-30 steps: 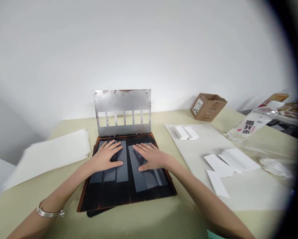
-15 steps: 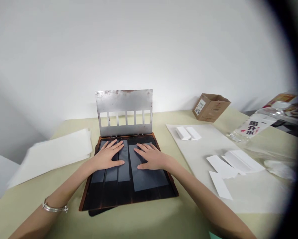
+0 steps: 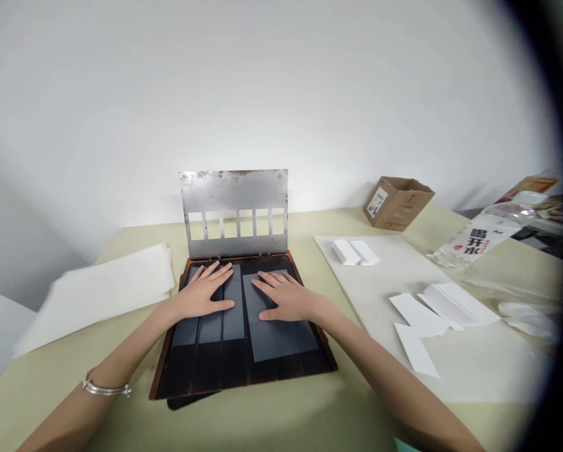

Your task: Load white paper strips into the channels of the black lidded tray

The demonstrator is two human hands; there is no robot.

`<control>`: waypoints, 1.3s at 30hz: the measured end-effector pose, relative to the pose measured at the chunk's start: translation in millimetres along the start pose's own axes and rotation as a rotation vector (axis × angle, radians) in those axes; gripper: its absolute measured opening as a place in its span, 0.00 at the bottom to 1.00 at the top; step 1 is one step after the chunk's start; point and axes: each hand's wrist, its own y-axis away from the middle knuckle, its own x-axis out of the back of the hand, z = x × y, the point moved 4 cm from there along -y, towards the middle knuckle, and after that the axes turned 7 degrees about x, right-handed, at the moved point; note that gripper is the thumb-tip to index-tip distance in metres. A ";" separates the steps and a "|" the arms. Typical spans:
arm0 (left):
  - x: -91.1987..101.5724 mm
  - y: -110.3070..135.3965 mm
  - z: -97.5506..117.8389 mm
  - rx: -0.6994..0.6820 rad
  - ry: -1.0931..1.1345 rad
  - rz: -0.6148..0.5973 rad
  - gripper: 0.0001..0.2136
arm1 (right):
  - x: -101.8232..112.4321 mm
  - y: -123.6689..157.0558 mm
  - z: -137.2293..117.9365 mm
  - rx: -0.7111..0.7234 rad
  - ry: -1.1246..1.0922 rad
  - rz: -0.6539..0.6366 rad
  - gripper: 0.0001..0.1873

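Observation:
A dark board with a brown rim (image 3: 243, 373) lies on the table in front of me. Hinged at its far edge, a metal plate (image 3: 234, 191) with a row of rectangular slots stands upright. Grey translucent sheets (image 3: 276, 336) lie on the board in strips. My left hand (image 3: 201, 295) rests flat on the left strips, fingers spread. My right hand (image 3: 285, 298) lies flat on the wider right sheet, fingers stretched out. A silver bracelet (image 3: 107, 389) circles my left wrist.
A stack of white paper (image 3: 102, 292) lies to the left. To the right, a large white sheet (image 3: 403, 276) carries small white folded boxes (image 3: 354, 251) and flat white pieces (image 3: 427, 314). A cardboard box (image 3: 396, 202) and a plastic water bottle (image 3: 479, 242) lie further right.
The right sheet, crooked and overlapping a second ago, now lies flat and square under my right hand. Both hands have stayed almost in place.

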 end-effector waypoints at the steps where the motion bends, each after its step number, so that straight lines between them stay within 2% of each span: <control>1: -0.3 -0.8 1.8 -0.004 0.005 0.002 0.27 | 0.4 0.0 -0.5 0.003 0.001 0.006 0.32; 8: 6.0 -2.2 15.9 -0.022 0.042 0.039 0.28 | 10.1 4.6 4.4 0.004 0.024 0.038 0.32; 12: 8.2 -1.5 43.4 -0.075 0.072 0.060 0.28 | 9.2 6.2 15.8 0.002 0.042 -0.040 0.32; 17: -8.7 -7.4 74.0 -0.142 0.031 0.020 0.29 | -1.2 2.5 20.8 -0.028 0.078 -0.094 0.29; 21: -16.0 -10.7 76.1 -0.127 -0.014 0.017 0.28 | -4.2 0.8 16.6 -0.086 0.123 -0.084 0.28; 32: -14.7 -5.9 81.0 -0.091 -0.080 0.017 0.27 | -3.7 1.5 8.2 -0.153 0.177 -0.081 0.27; 39: -15.5 -4.2 82.3 -0.062 -0.074 0.007 0.28 | 1.4 6.9 13.9 -0.146 0.144 -0.103 0.27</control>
